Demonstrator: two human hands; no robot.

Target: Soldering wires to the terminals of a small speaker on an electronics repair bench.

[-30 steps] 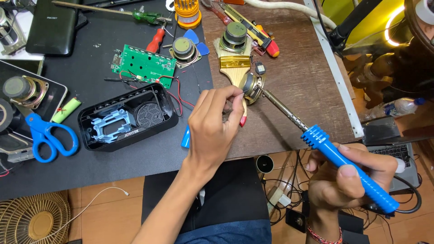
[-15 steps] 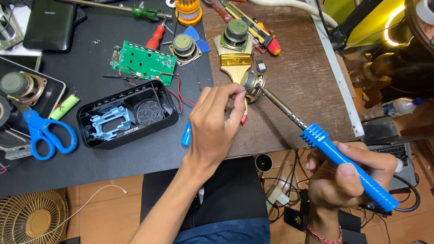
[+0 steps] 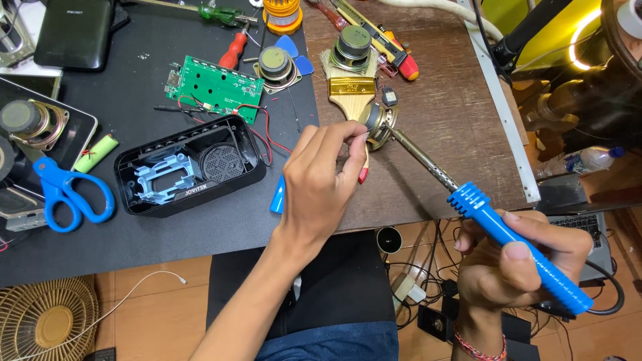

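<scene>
Nearest the camera, off the near edge of the brown bench (image 3: pixel 441 100), the right hand (image 3: pixel 518 267) wraps all its fingers around the blue ribbed handle of a soldering iron (image 3: pixel 498 230). Its metal shaft slants up and left over the bench edge to the small round speaker driver (image 3: pixel 378 124). Just left of the shaft, the left hand (image 3: pixel 317 184) rests on the bench, thumb and forefinger pinched narrow on the driver's rim; I cannot tell whether it is lifted clear of the wood. Against the frames from a second ago, both hands and the iron sit as they did, and only the view has drifted slightly. A blue pry tool (image 3: pixel 277 196) pokes out from under the left hand. Left of the driver, on the dark mat, lies the open black speaker case (image 3: pixel 190 166), with blue scissors (image 3: pixel 63 190) beyond it. Just behind the driver is a wooden paintbrush (image 3: pixel 351 90), and farther left the green circuit board (image 3: pixel 214 83)
</scene>
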